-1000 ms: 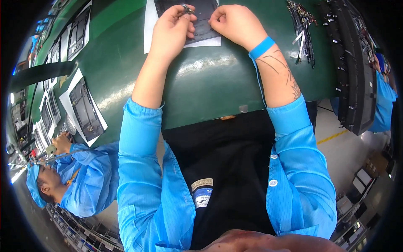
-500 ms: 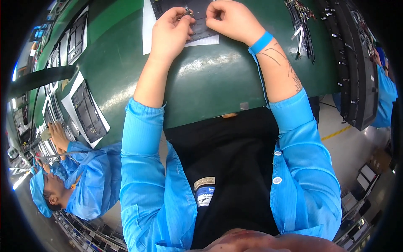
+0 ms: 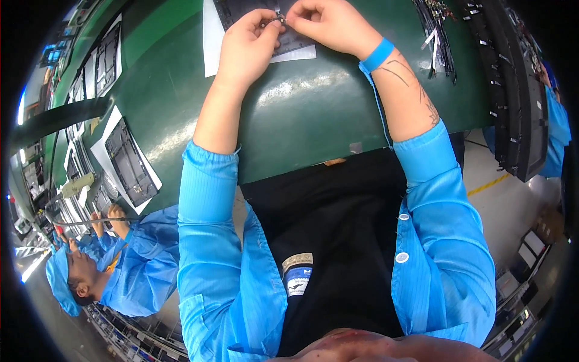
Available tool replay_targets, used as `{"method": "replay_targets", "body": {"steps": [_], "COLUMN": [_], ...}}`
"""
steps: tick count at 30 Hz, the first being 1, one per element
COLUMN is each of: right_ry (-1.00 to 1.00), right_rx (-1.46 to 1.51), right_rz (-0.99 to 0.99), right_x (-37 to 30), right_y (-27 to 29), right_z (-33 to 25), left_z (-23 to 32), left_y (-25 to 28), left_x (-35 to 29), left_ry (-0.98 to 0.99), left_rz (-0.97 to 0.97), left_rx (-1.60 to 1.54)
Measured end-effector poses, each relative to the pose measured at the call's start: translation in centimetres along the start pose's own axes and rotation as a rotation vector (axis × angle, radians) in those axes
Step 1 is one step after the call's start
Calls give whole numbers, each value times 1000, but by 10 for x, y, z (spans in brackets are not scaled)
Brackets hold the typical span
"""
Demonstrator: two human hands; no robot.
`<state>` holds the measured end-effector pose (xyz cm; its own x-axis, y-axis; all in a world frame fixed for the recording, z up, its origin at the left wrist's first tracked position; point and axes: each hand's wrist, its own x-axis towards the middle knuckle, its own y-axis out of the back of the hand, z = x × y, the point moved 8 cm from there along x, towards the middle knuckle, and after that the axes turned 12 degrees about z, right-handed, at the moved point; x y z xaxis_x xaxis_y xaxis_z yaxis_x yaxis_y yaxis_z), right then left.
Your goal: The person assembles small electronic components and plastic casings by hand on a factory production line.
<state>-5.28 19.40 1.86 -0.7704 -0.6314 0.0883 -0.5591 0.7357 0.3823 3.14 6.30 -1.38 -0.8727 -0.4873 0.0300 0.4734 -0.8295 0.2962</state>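
Note:
My left hand (image 3: 248, 49) is closed, thumb and forefinger pinching a small dark part with a metallic glint (image 3: 280, 20). Close against it, the fingertips of my right hand (image 3: 335, 27) are pinched together at that part; what they grip is too small to make out. A blue wrist strap (image 3: 378, 54) with a cord circles my right wrist. Both hands are above a flat black panel (image 3: 295, 42) at the table's far side, partly hidden by them. Under the panel lies a white sheet (image 3: 212, 45).
The green table (image 3: 313, 114) carries a bundle of thin cables (image 3: 440, 42) on the right. Dark long panels (image 3: 512, 108) stand at the right edge. On the left, another black panel (image 3: 129, 163) rests on white paper, near a co-worker in blue (image 3: 142, 259).
My right hand has moved left, its fingertips now meeting the small part in my left hand. The co-worker's hands have drawn back toward their body.

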Motion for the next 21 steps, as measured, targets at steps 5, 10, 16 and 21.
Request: {"method": "replay_targets", "body": {"steps": [5, 10, 16, 21], "right_ry": [-19, -6, 7, 7], "right_rx": [115, 69, 88, 91], "right_rz": [6, -22, -21, -1], "right_x": [1, 1, 0, 5], "right_y": [-1, -3, -6, -5], "right_z": [7, 5, 2, 12], "left_z": [5, 3, 13, 21], "left_y": [0, 1, 4, 1], "left_x": [1, 2, -3, -4], "left_ry": [-72, -36, 54, 80], "left_rz": [1, 1, 10, 32], "left_rx": [36, 63, 16, -41]}}
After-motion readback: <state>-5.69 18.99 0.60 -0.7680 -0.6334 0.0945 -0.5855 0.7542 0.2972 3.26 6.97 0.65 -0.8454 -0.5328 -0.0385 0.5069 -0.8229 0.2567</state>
